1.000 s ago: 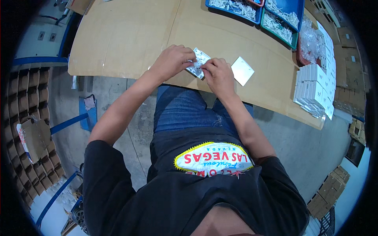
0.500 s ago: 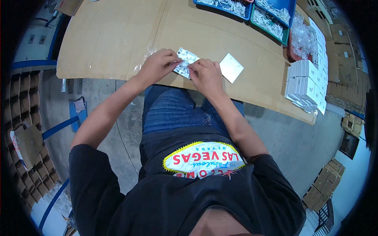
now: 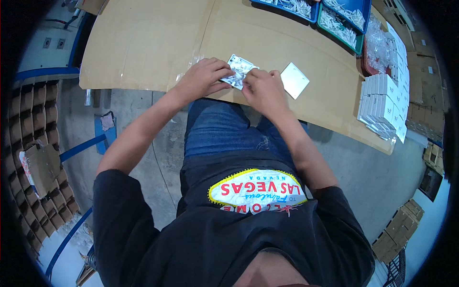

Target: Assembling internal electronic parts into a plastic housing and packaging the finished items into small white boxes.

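Where the two hands meet at the near edge of the table [image 3: 143, 43], a small clear plastic bag [image 3: 240, 71] lies flat on the cardboard-brown top, its glossy film showing pale, blurred contents that cannot be told apart. Left hand [image 3: 203, 79] pinches the bag's left edge between thumb and fingers; right hand [image 3: 262, 88] pinches its right edge with bent fingertips. Just right of the right hand lies one flat white square card [image 3: 294, 80], apart from the bag. At the far edge stand two bins: a blue bin [image 3: 291, 8] and a green bin [image 3: 342, 24], each heaped with small white parts. Beside them sits a pile of clear bags [image 3: 380, 45]. At the table's right end stand rows of small white boxes [image 3: 382, 105], too many to count surely.
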The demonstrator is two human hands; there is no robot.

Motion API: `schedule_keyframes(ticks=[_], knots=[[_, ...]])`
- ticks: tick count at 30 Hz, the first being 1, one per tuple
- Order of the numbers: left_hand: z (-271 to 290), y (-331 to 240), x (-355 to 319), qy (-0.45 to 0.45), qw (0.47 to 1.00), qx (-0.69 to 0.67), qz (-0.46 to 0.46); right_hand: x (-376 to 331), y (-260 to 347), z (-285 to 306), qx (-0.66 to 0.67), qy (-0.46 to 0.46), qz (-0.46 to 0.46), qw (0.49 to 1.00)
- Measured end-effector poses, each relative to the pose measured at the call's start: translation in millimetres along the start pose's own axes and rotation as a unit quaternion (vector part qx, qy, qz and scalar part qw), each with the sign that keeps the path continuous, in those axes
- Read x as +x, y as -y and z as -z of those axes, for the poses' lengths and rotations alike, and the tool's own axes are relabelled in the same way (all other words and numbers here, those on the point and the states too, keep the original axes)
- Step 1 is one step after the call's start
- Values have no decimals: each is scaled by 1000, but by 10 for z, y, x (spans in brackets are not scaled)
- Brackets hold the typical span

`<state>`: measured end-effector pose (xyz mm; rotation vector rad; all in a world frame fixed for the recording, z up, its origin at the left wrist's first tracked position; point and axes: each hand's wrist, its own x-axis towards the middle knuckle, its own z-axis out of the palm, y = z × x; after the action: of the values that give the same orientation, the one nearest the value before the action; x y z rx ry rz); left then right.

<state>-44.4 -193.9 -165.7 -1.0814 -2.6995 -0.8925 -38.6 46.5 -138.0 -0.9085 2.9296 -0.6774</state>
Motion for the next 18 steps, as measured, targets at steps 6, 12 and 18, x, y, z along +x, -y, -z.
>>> schedule_keyframes(ticks=[6,12,18], knots=[[-178,-293,76,-59,996,14,69,48,-190,92,-13,23,-46,999],[-280,-287,165,-87,989,20,116,52,-368,100,10,-62,-23,998],[-277,-206,336,-101,980,-18,173,-6,-541,195,171,-133,-119,969]])
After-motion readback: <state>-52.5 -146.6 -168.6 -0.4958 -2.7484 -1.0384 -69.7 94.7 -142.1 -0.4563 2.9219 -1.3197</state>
